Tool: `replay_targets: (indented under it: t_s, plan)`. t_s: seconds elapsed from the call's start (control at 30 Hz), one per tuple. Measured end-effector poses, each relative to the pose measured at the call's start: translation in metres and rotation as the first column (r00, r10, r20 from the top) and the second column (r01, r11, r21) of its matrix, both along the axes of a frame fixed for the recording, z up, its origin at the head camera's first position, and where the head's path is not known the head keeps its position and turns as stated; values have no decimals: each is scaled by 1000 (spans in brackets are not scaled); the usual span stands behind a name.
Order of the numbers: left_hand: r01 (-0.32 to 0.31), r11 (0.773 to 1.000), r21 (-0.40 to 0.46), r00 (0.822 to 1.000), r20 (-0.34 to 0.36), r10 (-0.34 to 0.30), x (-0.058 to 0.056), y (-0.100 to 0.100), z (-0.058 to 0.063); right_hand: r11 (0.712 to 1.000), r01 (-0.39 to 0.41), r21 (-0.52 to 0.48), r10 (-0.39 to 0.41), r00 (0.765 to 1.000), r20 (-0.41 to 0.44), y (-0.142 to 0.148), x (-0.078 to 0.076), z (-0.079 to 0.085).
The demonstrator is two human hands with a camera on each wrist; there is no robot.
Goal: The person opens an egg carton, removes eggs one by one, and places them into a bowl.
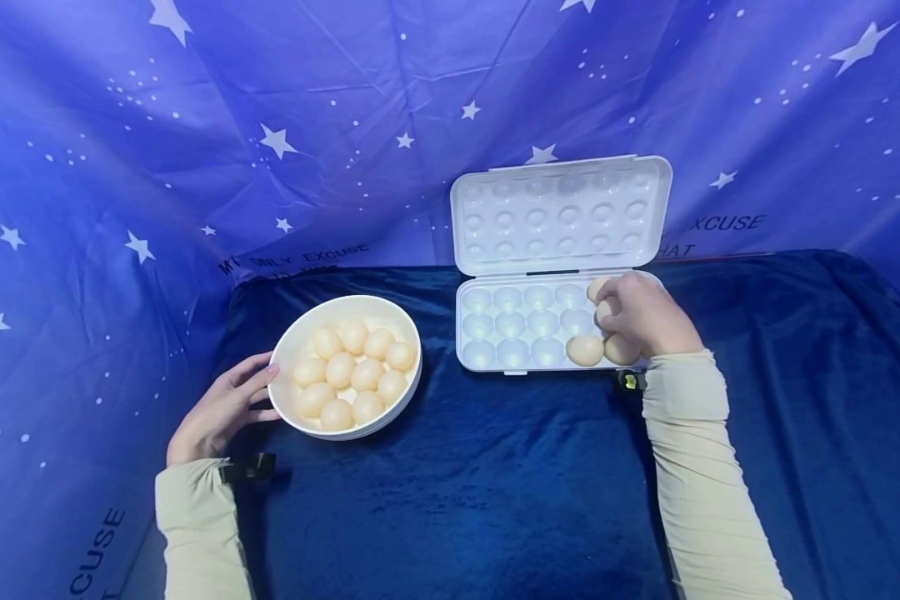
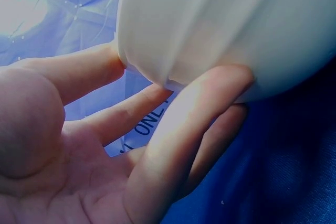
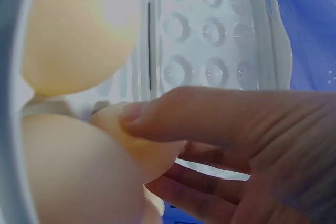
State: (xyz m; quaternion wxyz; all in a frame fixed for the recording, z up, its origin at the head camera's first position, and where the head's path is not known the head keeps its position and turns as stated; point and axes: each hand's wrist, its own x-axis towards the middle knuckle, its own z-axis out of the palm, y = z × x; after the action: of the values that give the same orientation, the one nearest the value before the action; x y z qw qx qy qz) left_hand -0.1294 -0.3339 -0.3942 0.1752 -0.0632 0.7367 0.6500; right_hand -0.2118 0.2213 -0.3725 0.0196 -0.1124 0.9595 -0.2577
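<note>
On the left, a white bowl (image 1: 384, 315) holds several pale eggs (image 1: 340, 370). My left hand (image 1: 219, 410) grips its left side, the thumb at the rim and the fingers against the lower wall and underside in the left wrist view. To the right lies a white egg carton (image 1: 510, 323), its lid (image 1: 562, 212) standing open. Over the carton's right end, my right hand (image 1: 648, 317) pinches an egg (image 3: 149, 153) between thumb and fingers at the middle row. Two eggs (image 1: 585, 350) sit in the front row, and another egg (image 1: 597, 287) shows at the back, partly covered by the hand.
Dark blue cloth (image 1: 450, 500) covers the table. Behind and to the left hangs a blue curtain (image 1: 390, 192) with white stars and lettering. The carton's left and middle cups hold no eggs. A dark strap (image 1: 247, 468) is on the left wrist.
</note>
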Motion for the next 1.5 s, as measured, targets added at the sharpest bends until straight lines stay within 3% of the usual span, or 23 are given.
replay_targets:
  t_s: [0.3, 0.6, 0.83, 1.1, 1.3, 1.5]
  plan:
    - [-5, 1000, 5, 1000, -1, 5, 0, 0, -1, 999, -21, 26, 21, 1000, -18, -7, 6, 16]
    - [-10, 1000, 25, 1000, 2, 10, 2, 0, 1, 998, -56, -3, 54, 976, -209, -17, 22, 38]
    - [-4, 999, 43, 1000, -4, 4, 2, -2, 1, 995, -103, 7, 100, 942, -322, -35, 30, 48]
    - [-8, 999, 34, 1000, 0, 8, 0, -3, -1, 986, -165, -17, 150, 932, -331, -68, 32, 65]
    - [-8, 1000, 30, 1000, 5, 8, 1, -4, -2, 982, -169, -87, 135, 941, -309, -90, 33, 71]
    - [6, 999, 36, 1000, -2, -6, -1, -2, -2, 973, -167, -157, 124, 960, -251, -104, 38, 67]
